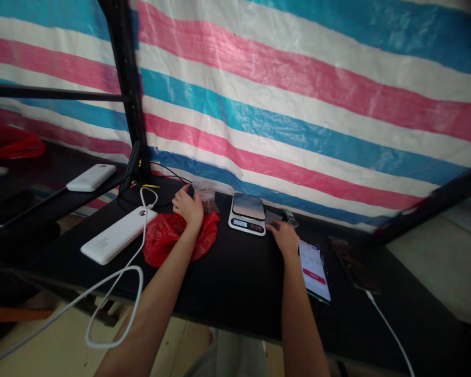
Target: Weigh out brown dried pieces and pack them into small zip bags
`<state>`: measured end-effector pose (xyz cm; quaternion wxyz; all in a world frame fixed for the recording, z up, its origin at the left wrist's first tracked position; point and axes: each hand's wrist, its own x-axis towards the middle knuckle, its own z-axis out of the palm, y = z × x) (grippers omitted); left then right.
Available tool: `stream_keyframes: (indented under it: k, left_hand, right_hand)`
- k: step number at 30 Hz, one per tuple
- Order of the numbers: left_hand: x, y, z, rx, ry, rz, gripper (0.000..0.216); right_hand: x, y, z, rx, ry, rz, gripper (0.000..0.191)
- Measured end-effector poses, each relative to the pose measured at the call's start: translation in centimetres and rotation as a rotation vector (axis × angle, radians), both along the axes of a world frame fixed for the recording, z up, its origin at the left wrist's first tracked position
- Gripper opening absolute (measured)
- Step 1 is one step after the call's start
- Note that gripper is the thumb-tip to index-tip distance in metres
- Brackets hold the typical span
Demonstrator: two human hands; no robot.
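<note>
My left hand [189, 209] is over the back of a crumpled red plastic bag [160, 238], its fingers bent and apart. Right beside its thumb lies a clear bag with brown contents [209, 203]; a small dark patch shows between thumb and forefinger, too unclear to name. A white kitchen scale [246, 226] with a dark top plate and lit display stands between my hands, nothing visible on its plate. At the scale's right side, my right hand [286, 238] has its fingertips together at the edge of a small clear plastic bag [273, 217].
A phone with a lit screen [314, 269] lies by my right wrist, and a dark phone [355, 267] on a white cable is farther right. To the left lies a white power bank [115, 235] with a looping cable. Behind the black table [235, 283] hangs striped sheeting [278, 120].
</note>
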<state>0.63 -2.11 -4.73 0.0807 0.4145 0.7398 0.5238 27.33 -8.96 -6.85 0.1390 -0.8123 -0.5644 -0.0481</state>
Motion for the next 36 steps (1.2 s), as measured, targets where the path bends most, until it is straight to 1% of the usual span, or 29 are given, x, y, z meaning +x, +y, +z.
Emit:
stream_keyframes:
  k: [2, 3, 5, 6, 8, 9, 10, 12, 14, 15, 17, 19, 20, 21, 23, 25, 26, 28, 30, 31, 33, 34, 36]
  left_hand:
    - [0.5, -0.4, 0.4, 0.088, 0.004, -0.073, 0.031]
    - [0.9, -0.6, 0.5, 0.138, -0.003, -0.14, 0.027]
    - [1.9, -1.2, 0.7, 0.252, -0.028, -0.33, 0.021]
    - [2.5, -1.5, 0.7, 0.311, -0.033, -0.448, 0.019]
    - [4.1, -2.6, 0.5, 0.391, -0.013, -0.685, 0.019]
    - [4.9, -3.2, 0.4, 0.401, 0.007, -0.773, 0.018]
    - [5.7, -3.8, 0.1, 0.393, 0.026, -0.832, 0.017]
    - [7.2, -5.2, -0.6, 0.348, 0.048, -0.903, 0.015]
    - [8.4, -6.3, -1.3, 0.29, 0.053, -0.975, 0.015]
    - [8.9, -6.6, -1.7, 0.257, 0.047, -1.022, 0.013]
    - [9.6, -7.0, -2.2, 0.182, 0.018, -1.122, 0.009]
    - [9.8, -6.8, -2.4, 0.121, -0.038, -1.183, 0.011]
    - [9.8, -6.6, -2.4, 0.109, -0.076, -1.188, 0.015]
    - [9.6, -6.2, -2.4, 0.108, -0.116, -1.17, 0.019]
    - [9.1, -5.3, -2.4, 0.131, -0.195, -1.07, 0.024]
    - [8.4, -4.3, -2.4, 0.165, -0.239, -0.968, 0.026]
    - [8.0, -3.8, -2.4, 0.176, -0.245, -0.944, 0.026]
    - [7.4, -2.9, -2.4, 0.188, -0.245, -0.939, 0.026]
    - [6.8, -2.5, -2.2, 0.193, -0.237, -0.92, 0.027]
    - [6.6, -2.4, -2.1, 0.198, -0.222, -0.878, 0.028]
    - [6.3, -2.5, -1.8, 0.212, -0.161, -0.726, 0.029]
    - [6.1, -2.7, -1.7, 0.214, -0.117, -0.641, 0.03]
    - [6.0, -3.2, -1.4, 0.209, -0.032, -0.509, 0.033]
  right_hand:
    - [-0.2, 0.1, 0.0, 0.004, 0.044, 0.023, 0.03]
    - [-0.3, 0.2, 0.0, 0.013, 0.055, 0.038, 0.026]
    - [-0.6, 0.2, -0.1, 0.062, 0.087, 0.057, 0.019]
    - [-0.7, 0.2, -0.2, 0.116, 0.132, 0.047, 0.015]
    - [-0.7, 0.2, -0.3, 0.271, 0.265, -0.004, 0.009]
    - [-0.7, 0.2, -0.4, 0.353, 0.332, -0.038, 0.008]
    - [-0.6, 0.3, -0.4, 0.425, 0.385, -0.065, 0.008]
    - [-0.4, 0.6, -0.3, 0.52, 0.445, -0.08, 0.012]
    - [-0.7, 1.1, -0.1, 0.578, 0.477, -0.058, 0.018]
    - [-1.0, 1.3, 0.0, 0.629, 0.529, -0.041, 0.021]
    - [-2.2, 1.7, 0.3, 0.777, 0.718, -0.003, 0.028]
    - [-3.9, 1.9, 0.5, 0.916, 0.968, 0.062, 0.031]
    - [-4.9, 2.0, 0.6, 0.938, 1.064, 0.111, 0.03]
    - [-5.9, 1.9, 0.6, 0.925, 1.122, 0.173, 0.027]
    - [-7.7, 1.7, 0.6, 0.852, 1.16, 0.307, 0.022]
    - [-8.9, 1.4, 0.6, 0.795, 1.122, 0.403, 0.018]
    - [-9.2, 1.3, 0.6, 0.776, 1.083, 0.43, 0.017]
    - [-9.4, 1.0, 0.7, 0.75, 0.977, 0.451, 0.018]
    - [-9.3, 0.7, 0.9, 0.737, 0.873, 0.443, 0.027]
    - [-9.3, 0.6, 1.1, 0.738, 0.83, 0.44, 0.034]
    - [-9.2, 0.4, 1.4, 0.735, 0.765, 0.455, 0.044]
    - [-9.3, 0.2, 1.5, 0.721, 0.735, 0.476, 0.044]
    - [-9.4, 0.0, 1.7, 0.666, 0.675, 0.533, 0.036]
